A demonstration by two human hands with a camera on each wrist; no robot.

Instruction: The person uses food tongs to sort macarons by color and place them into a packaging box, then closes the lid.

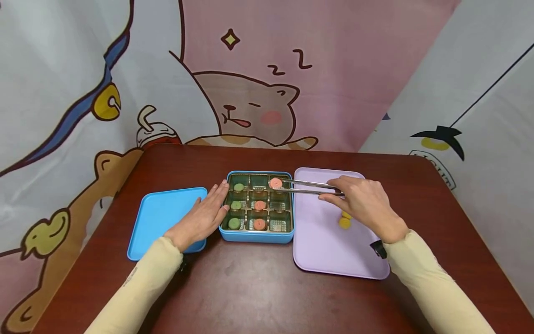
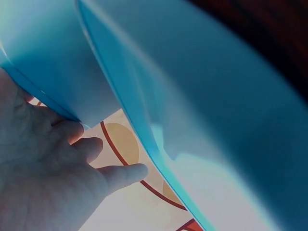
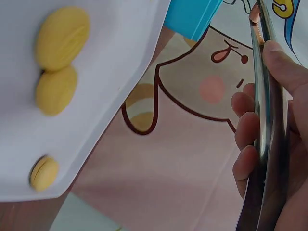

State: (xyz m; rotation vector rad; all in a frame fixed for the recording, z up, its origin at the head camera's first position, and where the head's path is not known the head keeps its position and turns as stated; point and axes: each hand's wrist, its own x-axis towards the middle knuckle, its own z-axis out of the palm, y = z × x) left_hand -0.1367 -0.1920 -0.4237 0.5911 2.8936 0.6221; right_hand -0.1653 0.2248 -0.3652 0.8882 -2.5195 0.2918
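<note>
A blue compartment box (image 1: 256, 237) sits mid-table, holding green pieces (image 1: 236, 204) in its left column and pink ones (image 1: 260, 205) in the middle. My right hand (image 1: 364, 200) grips metal tongs (image 1: 309, 187), whose tips pinch a pink piece (image 1: 276, 183) over the box's back right compartment. In the right wrist view the tongs (image 3: 265, 120) run along my curled fingers (image 3: 246, 139). My left hand (image 1: 206, 214) lies flat against the box's left wall, fingers straight. Yellow pieces (image 1: 345, 220) lie on the lilac tray (image 1: 321, 241), and the right wrist view shows the yellow pieces (image 3: 60, 57) too.
A blue lid (image 1: 158, 218) lies left of the box, partly under my left wrist; it fills the left wrist view as the blue lid (image 2: 202, 110). The dark red table (image 1: 258, 297) is backed by a cartoon-print cloth (image 1: 250, 93) on all sides.
</note>
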